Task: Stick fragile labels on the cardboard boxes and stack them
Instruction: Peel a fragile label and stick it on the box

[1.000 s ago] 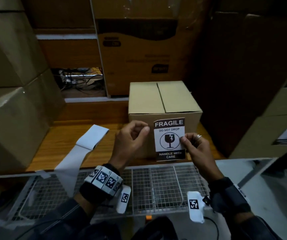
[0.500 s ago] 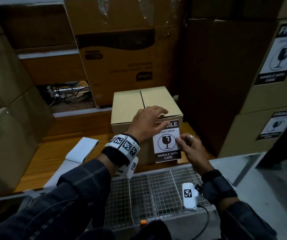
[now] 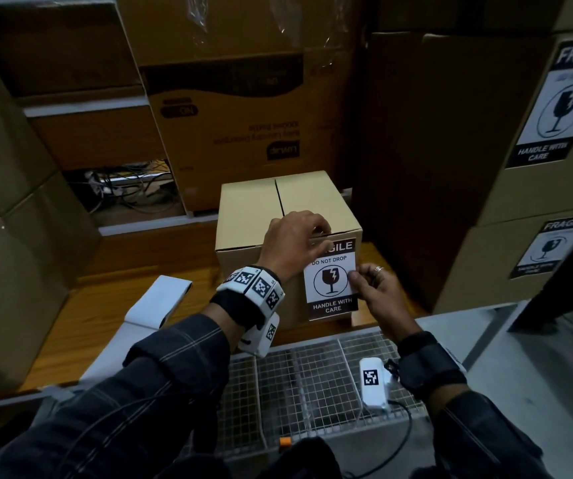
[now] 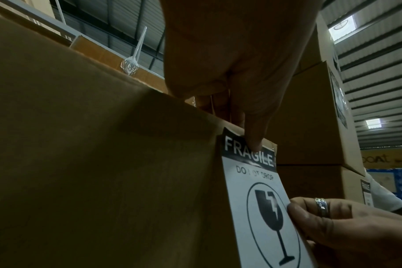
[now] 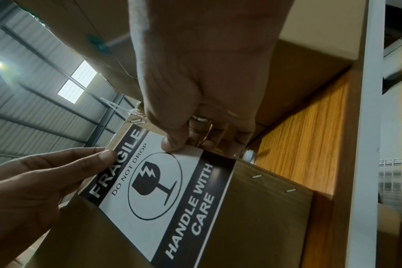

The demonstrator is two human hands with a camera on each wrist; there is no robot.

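The thin, floppy fragile label (image 3: 330, 281) likely creases easily: left hand (image 3: 293, 244) presses its top onto the cardboard box (image 3: 280, 209); right hand (image 3: 376, 288) pinches its edge.

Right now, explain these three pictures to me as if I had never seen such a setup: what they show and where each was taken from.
No machine here: a person works with bare hands, wearing three cameras. The head view looks down from the forehead; the other two look along each wrist.

A small cardboard box stands on a wooden shelf. The left hand presses the top of a fragile label against the box's front, fingers over the top edge. The right hand pinches the label's right edge. A white strip, perhaps label backing, lies to the left. Boxes already labelled stand at the right.
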